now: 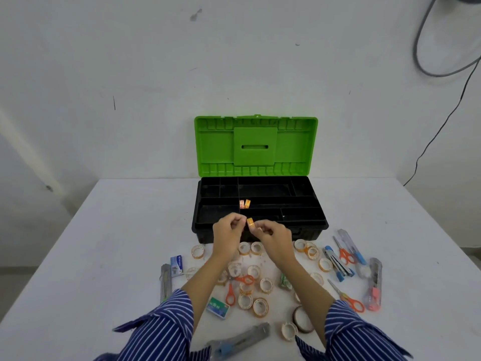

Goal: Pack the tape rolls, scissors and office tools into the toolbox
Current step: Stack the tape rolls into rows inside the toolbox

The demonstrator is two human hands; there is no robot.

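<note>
Right hand and left hand half hide a tape roll.

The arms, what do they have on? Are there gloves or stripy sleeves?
No gloves: the left hand and the right hand are bare, with no rings or watch showing. Each arm wears a dark blue shirt sleeve with thin white stripes, the left sleeve and the right sleeve. Both are pushed up, so the forearms are bare. The cloth looks loose and a bit crumpled.
</note>
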